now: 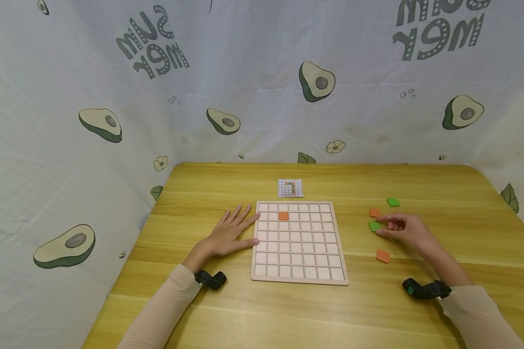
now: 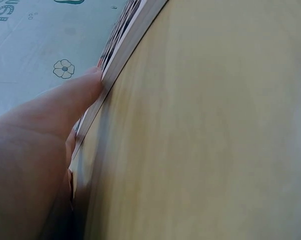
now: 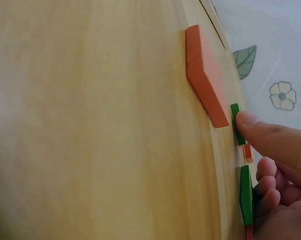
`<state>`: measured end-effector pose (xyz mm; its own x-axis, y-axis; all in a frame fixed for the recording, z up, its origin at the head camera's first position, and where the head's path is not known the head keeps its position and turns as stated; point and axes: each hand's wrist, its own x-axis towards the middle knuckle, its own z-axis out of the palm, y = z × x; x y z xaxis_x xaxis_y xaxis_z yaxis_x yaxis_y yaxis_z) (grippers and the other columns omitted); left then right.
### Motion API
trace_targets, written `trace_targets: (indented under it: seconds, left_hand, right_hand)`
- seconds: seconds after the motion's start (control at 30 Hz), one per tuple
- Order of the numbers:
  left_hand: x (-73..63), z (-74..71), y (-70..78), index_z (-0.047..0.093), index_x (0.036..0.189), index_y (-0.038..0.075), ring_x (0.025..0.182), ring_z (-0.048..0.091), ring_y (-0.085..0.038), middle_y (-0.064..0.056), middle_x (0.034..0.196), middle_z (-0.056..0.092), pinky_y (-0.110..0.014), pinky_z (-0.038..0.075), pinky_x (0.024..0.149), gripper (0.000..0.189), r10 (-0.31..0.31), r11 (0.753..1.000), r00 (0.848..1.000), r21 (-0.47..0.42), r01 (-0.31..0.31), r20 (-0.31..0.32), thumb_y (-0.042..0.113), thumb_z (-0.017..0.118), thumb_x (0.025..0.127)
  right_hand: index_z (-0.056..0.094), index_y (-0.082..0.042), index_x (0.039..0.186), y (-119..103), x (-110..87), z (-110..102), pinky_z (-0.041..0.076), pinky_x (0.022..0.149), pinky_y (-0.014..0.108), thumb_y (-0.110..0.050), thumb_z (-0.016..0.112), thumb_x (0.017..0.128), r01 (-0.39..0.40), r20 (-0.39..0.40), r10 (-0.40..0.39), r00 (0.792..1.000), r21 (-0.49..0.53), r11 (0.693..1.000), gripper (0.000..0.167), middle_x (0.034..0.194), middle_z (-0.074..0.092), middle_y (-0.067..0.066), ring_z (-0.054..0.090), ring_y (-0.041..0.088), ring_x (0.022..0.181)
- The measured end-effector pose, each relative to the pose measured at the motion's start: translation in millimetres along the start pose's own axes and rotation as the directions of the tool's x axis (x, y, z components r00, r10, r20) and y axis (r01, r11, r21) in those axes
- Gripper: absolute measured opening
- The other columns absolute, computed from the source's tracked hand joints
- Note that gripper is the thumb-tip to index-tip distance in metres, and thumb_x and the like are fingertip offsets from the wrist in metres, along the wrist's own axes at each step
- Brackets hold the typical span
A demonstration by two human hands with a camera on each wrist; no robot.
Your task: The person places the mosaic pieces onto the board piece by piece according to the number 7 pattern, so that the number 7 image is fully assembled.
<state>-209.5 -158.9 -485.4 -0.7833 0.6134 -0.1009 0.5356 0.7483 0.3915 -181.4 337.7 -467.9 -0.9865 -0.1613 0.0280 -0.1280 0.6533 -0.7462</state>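
Note:
On the table lies a square wooden grid board [image 1: 296, 236] with one orange tile [image 1: 283, 216] in its second row. My left hand [image 1: 229, 233] rests with fingers spread at the board's left edge; in the left wrist view its thumb [image 2: 75, 97] touches the board's side. To the right of the board, my right hand [image 1: 403, 230] pinches a green tile [image 1: 373, 226] between thumb and forefinger, the tile still low at the table. Its other fingers are curled. Another green tile [image 3: 246, 195] is mostly hidden beneath this hand in the head view.
Beyond the board is a small printed pattern card [image 1: 290, 188]. Around the right hand lie an orange tile [image 1: 375, 213], a green tile [image 1: 393, 201] and a nearer orange tile [image 1: 383, 256]. A curtain [image 1: 262, 87] with avocado prints hangs behind the table [image 1: 288, 315].

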Motion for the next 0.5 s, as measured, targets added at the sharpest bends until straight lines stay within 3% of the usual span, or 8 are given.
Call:
trace_targets:
  seconds: [0.3, 0.5]
  left_hand:
    - [-0.5, 0.3, -0.3, 0.009, 0.162, 0.031, 0.152, -0.010, -0.027, -0.003, 0.167, -0.003, -0.050, -0.009, 0.119, 0.080, -0.010, 1.000, 1.000, 0.006, 0.010, 0.009, 0.068, 0.039, 0.098]
    - [-0.3, 0.9, -0.5, 0.010, 0.162, 0.031, 0.151, -0.010, -0.027, -0.004, 0.167, -0.002, -0.050, -0.009, 0.119, 0.079, -0.012, 1.000, 1.000, 0.009, 0.012, 0.002, 0.067, 0.040, 0.098]
  right_hand:
    - [0.068, 0.013, 0.112, -0.6, 1.1, 1.6, 0.035, 0.054, 0.025, -0.008, 0.076, 0.089, 0.045, -0.011, -0.046, 0.999, -0.057, 0.997, 0.033, 0.076, 0.052, 0.004, 0.041, 0.009, 0.064]
    - [0.068, 0.014, 0.112, -2.7, 1.3, 1.4, 0.034, 0.054, 0.026, -0.009, 0.076, 0.089, 0.033, 0.000, -0.034, 0.999, -0.085, 0.996, 0.033, 0.077, 0.051, 0.005, 0.040, 0.010, 0.065]
